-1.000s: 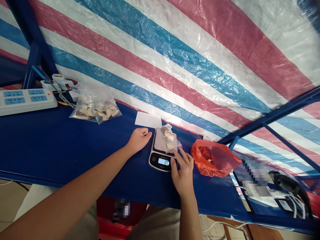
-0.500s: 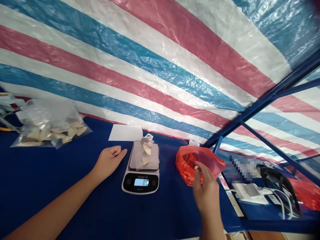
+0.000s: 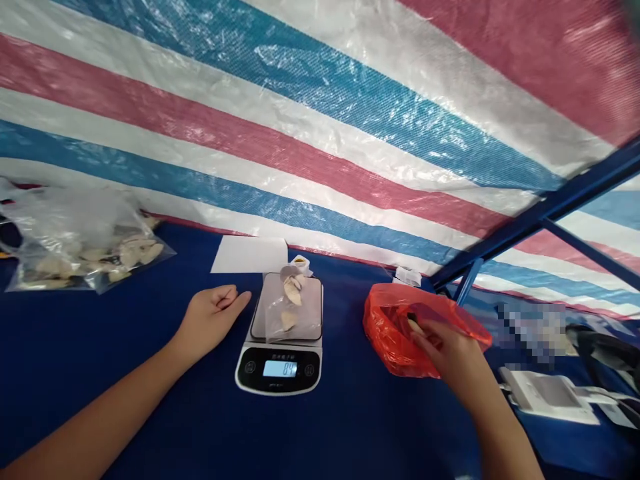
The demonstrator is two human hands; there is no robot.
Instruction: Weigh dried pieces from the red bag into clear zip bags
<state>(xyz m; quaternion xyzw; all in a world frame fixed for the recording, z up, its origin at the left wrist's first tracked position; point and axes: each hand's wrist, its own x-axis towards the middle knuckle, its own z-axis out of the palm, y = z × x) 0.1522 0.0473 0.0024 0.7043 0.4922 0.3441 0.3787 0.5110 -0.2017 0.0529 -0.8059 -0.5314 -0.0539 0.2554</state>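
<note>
On the blue tabletop, my left hand (image 3: 210, 323) rests with its fingers curled in and nothing visible in them, just left of a digital kitchen scale (image 3: 279, 369). A small clear plastic bag (image 3: 305, 325) with several pale dried slices (image 3: 292, 292) lies on the weighing plate, and the display is lit. Over the mouth of a red plastic bag (image 3: 381, 339) to the right of the scale, my right hand (image 3: 447, 348) pinches a small pale dried slice (image 3: 415, 325) with a dark edge. The red bag's contents are mostly hidden.
Clear bags of dried slices (image 3: 90, 260) lie at the left. White paper (image 3: 249, 255) and a small white container (image 3: 300, 265) sit behind the scale. A blue metal frame (image 3: 467, 283) and a white power strip (image 3: 550, 395) stand right. Striped sheeting (image 3: 250, 133) hangs behind.
My right hand has turned and shifted at the red bag's mouth; the slice in its fingers now shows more plainly. My left hand stays beside the scale. The view has shifted slightly.
</note>
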